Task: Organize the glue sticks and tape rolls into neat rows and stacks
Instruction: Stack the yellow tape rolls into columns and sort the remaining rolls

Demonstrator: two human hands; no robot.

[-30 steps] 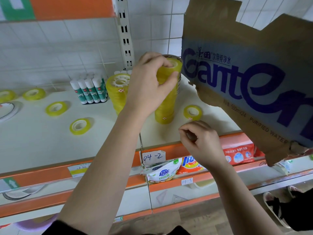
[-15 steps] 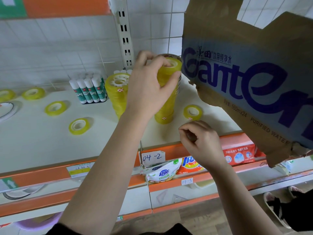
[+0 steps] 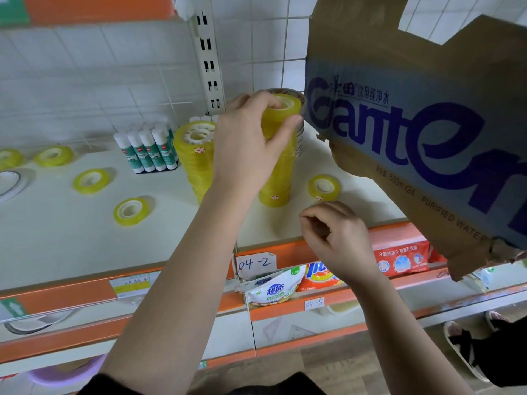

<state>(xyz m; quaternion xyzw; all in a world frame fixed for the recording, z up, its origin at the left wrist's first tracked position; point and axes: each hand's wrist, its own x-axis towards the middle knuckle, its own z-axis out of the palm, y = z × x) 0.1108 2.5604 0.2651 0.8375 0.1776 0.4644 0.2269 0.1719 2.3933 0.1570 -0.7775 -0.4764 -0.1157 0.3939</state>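
Observation:
My left hand (image 3: 251, 143) grips the top of a tall stack of yellow tape rolls (image 3: 278, 169) standing on the white shelf (image 3: 71, 240). A second, shorter yellow stack (image 3: 194, 155) stands just left of it, partly hidden by my wrist. Behind that stands a block of white-and-green glue sticks (image 3: 147, 151), upright in rows. My right hand (image 3: 338, 240) hovers near the shelf's front edge, fingers curled shut with nothing visible in them. One loose tape roll (image 3: 323, 187) lies just beyond it. Three more loose rolls (image 3: 129, 210) (image 3: 91, 181) (image 3: 54, 155) lie flat on the left.
A torn cardboard water box (image 3: 422, 132) hangs at the right, close to the tall stack. A wider clear tape stack (image 3: 299, 129) stands behind the yellow one. A white ring roll (image 3: 11, 182) lies at the far left. Detergent bags (image 3: 273, 286) fill the shelf below.
My left hand has shifted slightly on the top of the tall stack, thumb now lower on its right side. The right hand has stayed put.

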